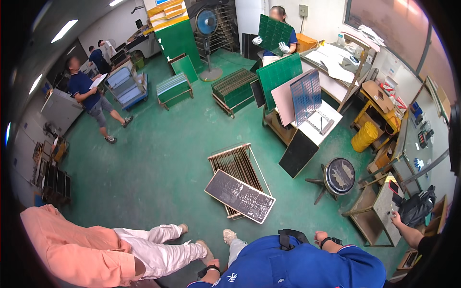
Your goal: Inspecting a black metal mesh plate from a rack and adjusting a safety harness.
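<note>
My left hand (212, 263) hangs low by the front of my blue shirt (288, 264), a dark band on its wrist. Its fingers are mostly hidden, and I see nothing held in it. On the other side, my right hand (321, 236) is raised with the fingers curled in and nothing visible in them; a black watch (336, 241) is on that wrist. Both hands are apart from the slatted rack (240, 161) on the floor ahead. A dark, pale-edged board (240, 195) with white specks lies slantwise across the rack.
Close on my left stands a person in an orange jacket (81, 249). A round stool (339, 175) and a workbench (379, 211) stand at right, where another person's hand (396, 219) reaches over the bench. Beyond, a seated gloved person holds a green panel (274, 34).
</note>
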Action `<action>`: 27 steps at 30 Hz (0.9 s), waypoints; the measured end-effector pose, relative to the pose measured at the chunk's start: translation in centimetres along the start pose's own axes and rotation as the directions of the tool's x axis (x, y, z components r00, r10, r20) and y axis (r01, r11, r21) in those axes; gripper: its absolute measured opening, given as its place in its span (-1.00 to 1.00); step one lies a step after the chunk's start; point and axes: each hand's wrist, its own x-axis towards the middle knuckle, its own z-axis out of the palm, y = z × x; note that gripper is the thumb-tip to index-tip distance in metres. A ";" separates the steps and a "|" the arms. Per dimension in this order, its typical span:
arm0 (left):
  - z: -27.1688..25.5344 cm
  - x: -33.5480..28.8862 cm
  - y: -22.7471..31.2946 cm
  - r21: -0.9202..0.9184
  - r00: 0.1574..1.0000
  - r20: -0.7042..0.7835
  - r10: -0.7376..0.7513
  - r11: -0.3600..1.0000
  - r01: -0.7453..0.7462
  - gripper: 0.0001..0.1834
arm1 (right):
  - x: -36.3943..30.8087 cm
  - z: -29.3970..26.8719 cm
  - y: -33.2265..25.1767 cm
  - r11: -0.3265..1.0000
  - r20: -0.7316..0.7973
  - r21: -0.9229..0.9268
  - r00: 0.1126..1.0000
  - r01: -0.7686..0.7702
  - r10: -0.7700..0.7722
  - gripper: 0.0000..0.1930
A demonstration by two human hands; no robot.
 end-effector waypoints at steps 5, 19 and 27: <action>-2.7 -0.3 6.6 -0.552 0.965 0.077 -0.250 0.795 0.250 -0.72 | -0.1 0.1 -0.2 1.000 0.010 0.007 1.000 0.005 -0.005 -0.79; -6.1 -1.3 13.1 -0.743 0.960 0.156 -0.232 0.613 0.268 -0.76 | 0.7 0.5 0.2 0.999 0.039 -0.030 0.999 0.030 -0.029 -0.87; -4.3 -0.3 8.4 -0.803 0.922 0.356 -0.154 0.454 0.386 -0.73 | 0.8 0.9 -0.1 0.999 0.035 0.029 0.999 0.016 -0.017 -0.87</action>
